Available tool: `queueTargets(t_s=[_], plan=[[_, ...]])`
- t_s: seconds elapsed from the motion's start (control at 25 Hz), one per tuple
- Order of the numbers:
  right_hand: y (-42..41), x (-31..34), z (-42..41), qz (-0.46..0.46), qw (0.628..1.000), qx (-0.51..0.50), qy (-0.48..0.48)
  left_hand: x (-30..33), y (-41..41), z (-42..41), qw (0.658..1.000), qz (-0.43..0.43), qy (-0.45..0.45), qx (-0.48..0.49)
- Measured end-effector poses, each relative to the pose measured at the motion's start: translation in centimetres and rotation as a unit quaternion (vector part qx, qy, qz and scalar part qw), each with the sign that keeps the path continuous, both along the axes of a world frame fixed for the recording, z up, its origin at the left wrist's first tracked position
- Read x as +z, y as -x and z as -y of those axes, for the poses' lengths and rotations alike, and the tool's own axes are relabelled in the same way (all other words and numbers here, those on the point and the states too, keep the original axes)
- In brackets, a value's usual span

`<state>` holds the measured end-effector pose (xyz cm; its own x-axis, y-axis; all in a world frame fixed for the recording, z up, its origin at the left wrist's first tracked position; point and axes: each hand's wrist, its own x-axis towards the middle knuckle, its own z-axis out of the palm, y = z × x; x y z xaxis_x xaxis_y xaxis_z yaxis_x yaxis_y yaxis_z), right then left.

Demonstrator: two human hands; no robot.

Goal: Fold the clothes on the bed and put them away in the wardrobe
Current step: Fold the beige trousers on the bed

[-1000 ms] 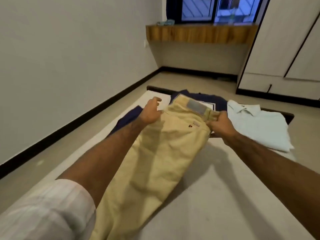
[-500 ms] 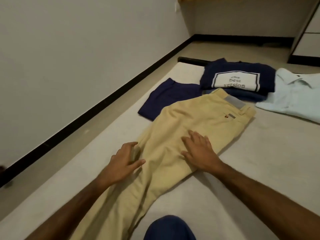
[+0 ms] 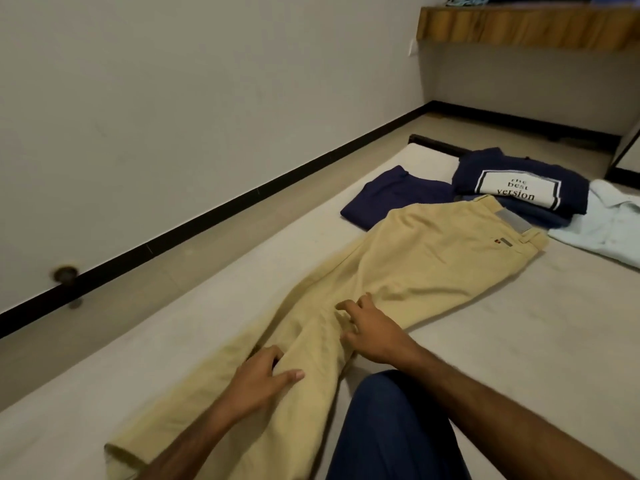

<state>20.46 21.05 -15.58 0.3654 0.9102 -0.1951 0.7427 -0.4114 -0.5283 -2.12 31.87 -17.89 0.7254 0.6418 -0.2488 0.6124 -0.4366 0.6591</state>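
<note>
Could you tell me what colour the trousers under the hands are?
Pale khaki yellow trousers, head view.

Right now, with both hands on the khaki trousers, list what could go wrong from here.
1. The khaki trousers have their waistband lying over the folded navy t-shirt pile and the dark blue garment; folding or dragging may pull those askew.
2. The right hand seems to bunch the cloth, which could fold creases in.
3. The left hand rests over a leg that looks unevenly laid, so the fold could come out crooked.

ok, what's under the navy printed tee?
The navy printed tee sits on top of another folded blue garment, of which only the front edge shows. Anything further down the stack is covered, so I can't tell.
</note>
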Motion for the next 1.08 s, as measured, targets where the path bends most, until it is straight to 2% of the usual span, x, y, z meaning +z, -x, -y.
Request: queueTargets(t_s=[0.12, 0.16, 0.24, 0.32, 0.4, 0.48, 0.56, 0.6, 0.64, 0.72, 0.76, 0.84, 0.92, 0.96, 1.08], plan=[[0.2, 0.4, 0.3, -0.045, 0.999, -0.017, 0.019, 2.8, 0.3, -2.4, 0.984, 0.159, 0.016, 0.072], [0.3, 0.5, 0.3, -0.060, 0.998, -0.018, 0.026, 3.9, 0.8, -3.6, 0.979, 0.184, 0.021, 0.085], [0.8, 0.8, -0.3, -0.042, 0.998, -0.021, 0.045, 5.0, 2.0, -6.0, 0.988, 0.145, 0.012, 0.055], [1.9, 1.1, -1.2, 0.013, 0.999, -0.036, 0.036, 4.1, 3.4, -6.9, 0.999, 0.026, -0.016, -0.014], [4.0, 1.4, -2.2, 0.001, 0.999, -0.040, -0.002, 2.6, 4.8, -6.5, 0.999, 0.012, -0.002, -0.036], [6.7, 1.9, -3.1, -0.134, 0.989, -0.054, -0.018, 2.5, 6.0, -5.5, 0.993, 0.080, 0.081, -0.035], [9.2, 2.5, -3.9, -0.311, 0.945, -0.095, 0.011, 3.7, 6.5, -3.7, 0.964, 0.122, 0.236, -0.013], [10.0, 2.5, -4.5, -0.364, 0.923, -0.122, 0.032, 4.5, 6.6, -2.7, 0.952, 0.123, 0.279, -0.019], [10.6, 2.4, -4.9, -0.388, 0.907, -0.154, 0.046, 5.0, 6.8, -1.7, 0.951, 0.120, 0.281, -0.051], [11.0, 1.6, -5.3, -0.368, 0.902, -0.220, 0.042, 4.3, 6.7, -0.3, 0.961, 0.113, 0.197, -0.158], [11.1, 1.0, -5.3, -0.335, 0.911, -0.238, 0.028, 3.6, 6.9, 0.2, 0.969, 0.101, 0.106, -0.199], [11.1, 0.0, -4.9, -0.296, 0.921, -0.254, -0.001, 1.7, 7.7, -0.3, 0.974, 0.026, -0.154, -0.162], [11.2, 0.0, -4.2, -0.304, 0.919, -0.249, -0.005, -0.1, 9.6, -1.4, 0.942, -0.088, -0.314, -0.081], [11.4, 0.2, -3.8, -0.283, 0.931, -0.231, 0.009, -0.9, 10.6, -1.8, 0.930, -0.120, -0.340, -0.067], [12.6, 1.0, -2.4, -0.110, 0.983, -0.134, 0.063, -2.2, 13.9, -2.7, 0.917, -0.149, -0.362, -0.074]])
